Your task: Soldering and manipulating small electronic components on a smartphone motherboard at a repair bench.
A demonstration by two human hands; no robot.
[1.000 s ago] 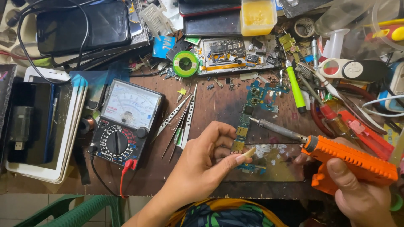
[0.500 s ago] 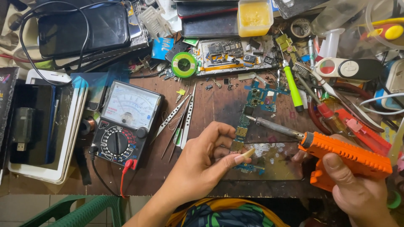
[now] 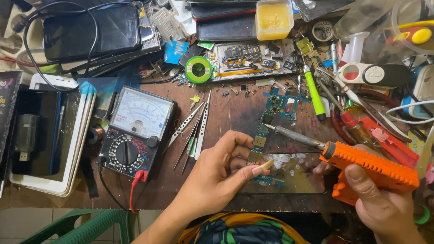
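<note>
My left hand (image 3: pixel 221 171) rests on the wooden bench, its fingers pinching the lower end of a long blue-green phone circuit board (image 3: pixel 271 115). My right hand (image 3: pixel 384 203) grips an orange pistol-shaped soldering iron (image 3: pixel 370 169). The iron's metal tip (image 3: pixel 269 128) touches the board's middle, just above my left fingers. The board's lower part lies over a dark glass plate (image 3: pixel 294 178) stained with white residue.
An analog multimeter (image 3: pixel 135 131) with red and black leads sits left. Several tweezers (image 3: pixel 194 129) lie beside it. A green solder spool (image 3: pixel 199 70), a yellow flux tub (image 3: pixel 273 18), phones, a tablet (image 3: pixel 49 135), screwdrivers and red cutters (image 3: pixel 379 135) crowd the bench.
The soldering iron's tip has shifted slightly left and down along the board. My left hand keeps its pinch in the same place.
</note>
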